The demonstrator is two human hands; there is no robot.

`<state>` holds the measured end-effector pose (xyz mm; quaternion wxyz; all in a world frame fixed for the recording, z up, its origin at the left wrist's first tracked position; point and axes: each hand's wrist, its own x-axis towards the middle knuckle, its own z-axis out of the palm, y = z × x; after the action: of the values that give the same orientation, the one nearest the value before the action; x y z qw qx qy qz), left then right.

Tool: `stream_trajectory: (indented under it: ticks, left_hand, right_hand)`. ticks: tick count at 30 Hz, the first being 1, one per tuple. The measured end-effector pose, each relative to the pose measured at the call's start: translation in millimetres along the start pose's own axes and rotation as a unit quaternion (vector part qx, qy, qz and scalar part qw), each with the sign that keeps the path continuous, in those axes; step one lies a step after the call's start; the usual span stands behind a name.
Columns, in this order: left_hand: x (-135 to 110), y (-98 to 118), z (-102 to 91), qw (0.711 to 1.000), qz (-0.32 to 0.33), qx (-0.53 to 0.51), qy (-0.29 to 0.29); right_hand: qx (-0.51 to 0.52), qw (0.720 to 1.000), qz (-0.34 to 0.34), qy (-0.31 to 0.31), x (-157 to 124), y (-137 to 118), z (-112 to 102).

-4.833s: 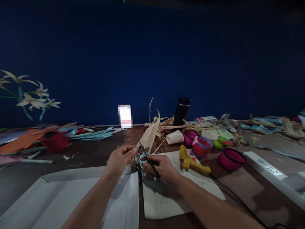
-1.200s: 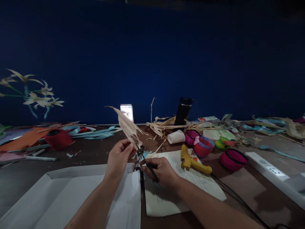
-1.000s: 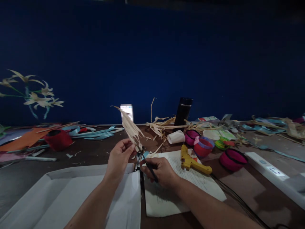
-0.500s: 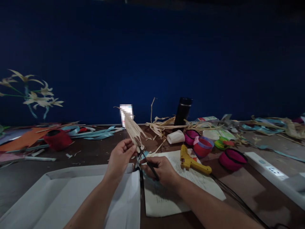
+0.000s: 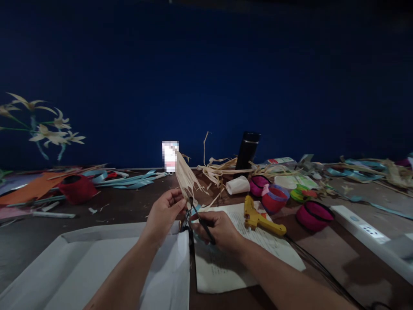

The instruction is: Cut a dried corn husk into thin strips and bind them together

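My left hand (image 5: 164, 214) pinches the lower end of a dried, pale straw-coloured husk (image 5: 185, 178) that stands up and leans a little to the left, its edge cut into thin fringes. My right hand (image 5: 217, 228) is closed round the black handles of a pair of scissors (image 5: 193, 213), whose blades meet the husk's base just right of my left fingertips. Both hands hover above a printed sheet of paper (image 5: 226, 262) and the corner of a white cardboard tray (image 5: 80, 262).
A yellow glue gun (image 5: 258, 217) lies right of my hands on the paper. Behind it are a white cup (image 5: 237, 185), pink and red ribbon rolls (image 5: 274, 198), a black flask (image 5: 247, 150), loose husks (image 5: 219, 168). A white power strip (image 5: 364, 228) is at right, a red roll (image 5: 75, 188) at left.
Over the earlier frames the husk has swung in my left hand from leaning right to leaning far left, then turned back toward upright. The scissors stayed at its base.
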<state>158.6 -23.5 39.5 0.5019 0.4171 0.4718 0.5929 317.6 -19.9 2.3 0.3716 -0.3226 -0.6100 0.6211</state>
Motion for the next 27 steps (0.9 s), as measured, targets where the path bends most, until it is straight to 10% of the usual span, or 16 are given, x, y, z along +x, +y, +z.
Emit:
stream_trajectory:
  ticks: [27]
  left_hand:
    - [-3.4, 2.2, 2.6, 1.0, -0.015, 0.016, -0.003]
  right_hand:
    - [-0.009, 1.0, 0.003, -0.004, 0.6, -1.2, -2.3]
